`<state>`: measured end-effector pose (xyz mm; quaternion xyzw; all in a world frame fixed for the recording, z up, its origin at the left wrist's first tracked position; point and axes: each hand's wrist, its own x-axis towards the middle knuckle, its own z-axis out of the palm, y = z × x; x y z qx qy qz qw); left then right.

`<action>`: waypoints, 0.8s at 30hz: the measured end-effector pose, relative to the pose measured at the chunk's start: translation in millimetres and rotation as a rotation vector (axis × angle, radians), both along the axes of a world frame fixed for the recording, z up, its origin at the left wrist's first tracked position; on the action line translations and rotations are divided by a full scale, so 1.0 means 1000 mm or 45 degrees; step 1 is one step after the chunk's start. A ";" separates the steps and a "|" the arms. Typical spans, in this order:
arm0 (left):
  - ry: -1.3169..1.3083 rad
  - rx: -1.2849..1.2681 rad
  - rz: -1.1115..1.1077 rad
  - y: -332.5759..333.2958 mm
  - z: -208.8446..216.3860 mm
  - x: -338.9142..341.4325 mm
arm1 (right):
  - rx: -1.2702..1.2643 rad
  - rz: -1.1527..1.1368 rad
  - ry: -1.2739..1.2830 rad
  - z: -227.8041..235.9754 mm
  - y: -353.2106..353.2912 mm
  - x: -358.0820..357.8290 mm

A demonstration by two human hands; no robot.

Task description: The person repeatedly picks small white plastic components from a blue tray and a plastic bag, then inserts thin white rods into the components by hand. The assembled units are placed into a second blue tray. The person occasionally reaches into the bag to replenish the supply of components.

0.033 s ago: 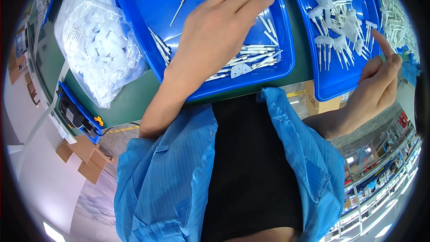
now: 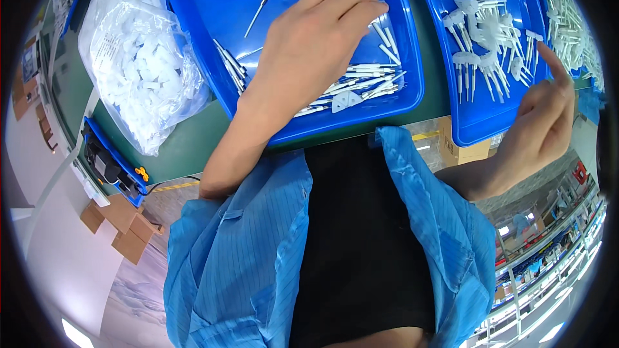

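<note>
pins (image 2: 377, 76), white and slim, strewn and heaped in the large blue tray (image 2: 414, 71), a triangular white piece (image 2: 346, 101) among them! left hand (image 2: 313, 51) arches over, fingers curled, can't tell if it's gripping. right hand (image 2: 543, 113), index finger extended beside the second blue tray's (image 2: 474, 122) clustered white pinned parts (image 2: 493, 42), grip unclear too. leftward, a clear plastic bag (image 2: 119, 16) bulges with white pieces (image 2: 151, 67).

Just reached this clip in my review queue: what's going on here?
A person's left hand is curled over the left blue tray, which holds loose thin white rods; its grip is hidden. The right hand is by the right blue tray, index finger extended near white-headed rods. A clear bag of white pieces lies left of both trays.
</note>
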<state>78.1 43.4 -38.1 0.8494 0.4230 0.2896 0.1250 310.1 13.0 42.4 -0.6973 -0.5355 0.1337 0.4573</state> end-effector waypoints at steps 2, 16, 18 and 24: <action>-0.060 -0.117 0.070 -0.003 -0.003 0.002 | 0.027 0.220 -0.014 -0.003 -0.002 -0.010; -0.993 -0.584 0.457 -0.032 0.043 -0.061 | -0.103 1.161 -0.506 -0.064 -0.001 -0.074; -1.034 -0.522 0.374 -0.036 0.038 -0.065 | -0.098 1.126 -0.491 -0.065 0.005 -0.080; -1.184 -0.511 0.189 -0.051 0.017 -0.085 | -0.222 0.985 -0.482 -0.051 0.009 -0.086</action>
